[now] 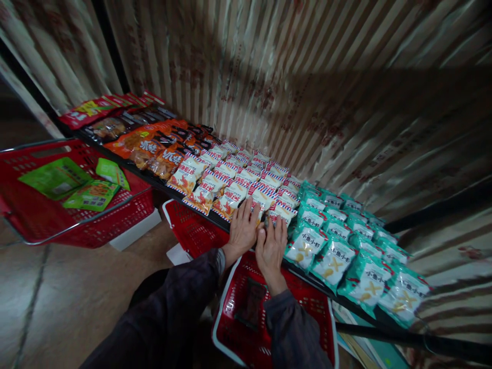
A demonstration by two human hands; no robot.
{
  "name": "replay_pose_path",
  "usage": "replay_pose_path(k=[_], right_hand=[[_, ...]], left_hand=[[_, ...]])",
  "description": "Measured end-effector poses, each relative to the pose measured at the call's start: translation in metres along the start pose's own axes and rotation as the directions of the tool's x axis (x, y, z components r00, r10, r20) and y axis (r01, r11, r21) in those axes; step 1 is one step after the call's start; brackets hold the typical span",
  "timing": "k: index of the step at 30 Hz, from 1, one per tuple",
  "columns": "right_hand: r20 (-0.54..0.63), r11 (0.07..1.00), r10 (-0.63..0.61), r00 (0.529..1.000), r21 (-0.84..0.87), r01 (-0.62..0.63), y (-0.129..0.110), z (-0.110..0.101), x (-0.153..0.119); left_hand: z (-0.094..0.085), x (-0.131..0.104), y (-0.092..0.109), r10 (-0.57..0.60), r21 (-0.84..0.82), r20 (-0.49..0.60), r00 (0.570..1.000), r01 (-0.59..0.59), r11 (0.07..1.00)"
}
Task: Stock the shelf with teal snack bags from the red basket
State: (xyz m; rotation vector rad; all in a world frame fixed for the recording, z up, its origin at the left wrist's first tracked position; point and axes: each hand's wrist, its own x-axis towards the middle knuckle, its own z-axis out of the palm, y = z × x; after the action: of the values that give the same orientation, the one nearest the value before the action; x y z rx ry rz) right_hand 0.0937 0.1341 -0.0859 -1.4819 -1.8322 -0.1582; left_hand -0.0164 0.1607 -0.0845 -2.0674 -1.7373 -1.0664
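Note:
Both of my hands rest at the front of a shelf row of small white snack bags [233,196] with red lettering and striped edges. My left hand [244,228] lies with fingers stretched out over the lower part of one white bag. Beside it, my right hand [272,251] reaches up from below, its fingers extended onto the front bag at the row's right end. The two thumbs are close together. Neither hand is closed around a bag. Teal and white snack bags [307,243] stand just right of my right hand.
Orange snack bags [144,141] and red bags [90,111] fill the shelf's left. Below stand a red basket [126,218] with green packets [57,177], another red basket [196,225], and a third basket [307,307] under my arms. Pleated patterned cloth [261,66] hangs behind.

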Motion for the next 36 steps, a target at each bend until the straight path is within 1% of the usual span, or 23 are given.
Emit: replay_pose_path(k=[3, 7, 10, 13, 16, 20, 24, 30, 33, 36], right_hand=[[-0.005, 1.000, -0.015, 1.000, 0.016, 0.015, -0.002, 0.000, 0.000], [-0.019, 0.999, -0.036, 0.999, 0.005, 0.036, -0.006, -0.005, 0.001], [-0.023, 0.999, -0.049, 0.999, 0.018, 0.049, -0.011, -0.011, 0.008], [-0.007, 0.993, -0.093, 0.996, 0.072, 0.093, -0.018, -0.013, 0.019], [0.015, 0.986, -0.124, 0.992, 0.111, 0.122, -0.025, -0.010, 0.031], [0.074, 0.985, -0.132, 0.989, 0.121, 0.122, -0.030, -0.001, 0.041], [0.090, 0.988, -0.112, 0.990, 0.115, 0.101, -0.029, 0.007, 0.041], [0.116, 0.991, -0.103, 0.988, 0.102, 0.091, -0.026, 0.009, 0.039], [0.100, 0.992, -0.098, 0.990, 0.095, 0.088, -0.029, 0.009, 0.045], [0.133, 0.993, -0.109, 0.985, 0.062, 0.102, -0.032, 0.010, 0.056]], left_hand=[[0.005, 0.000, -0.001, 0.001, -0.013, 0.010, 1.000, -0.001, 1.000], [0.006, -0.002, -0.004, 0.006, -0.071, 0.007, 1.000, -0.005, 0.997], [0.007, -0.004, -0.007, 0.015, -0.095, 0.030, 0.999, -0.012, 0.995], [0.009, -0.006, -0.009, 0.007, -0.111, 0.059, 0.998, -0.001, 0.994], [0.013, -0.007, -0.011, -0.025, -0.134, 0.070, 0.997, 0.034, 0.990], [0.016, -0.009, -0.013, -0.058, -0.206, 0.061, 0.996, 0.070, 0.976], [0.016, -0.010, -0.015, -0.031, -0.215, 0.051, 0.998, 0.041, 0.976], [0.017, -0.012, -0.016, -0.004, -0.194, 0.026, 1.000, 0.009, 0.981], [0.017, -0.013, -0.016, -0.016, -0.202, 0.005, 1.000, 0.017, 0.979], [0.018, -0.013, -0.016, -0.009, -0.195, -0.021, 1.000, 0.004, 0.981]])
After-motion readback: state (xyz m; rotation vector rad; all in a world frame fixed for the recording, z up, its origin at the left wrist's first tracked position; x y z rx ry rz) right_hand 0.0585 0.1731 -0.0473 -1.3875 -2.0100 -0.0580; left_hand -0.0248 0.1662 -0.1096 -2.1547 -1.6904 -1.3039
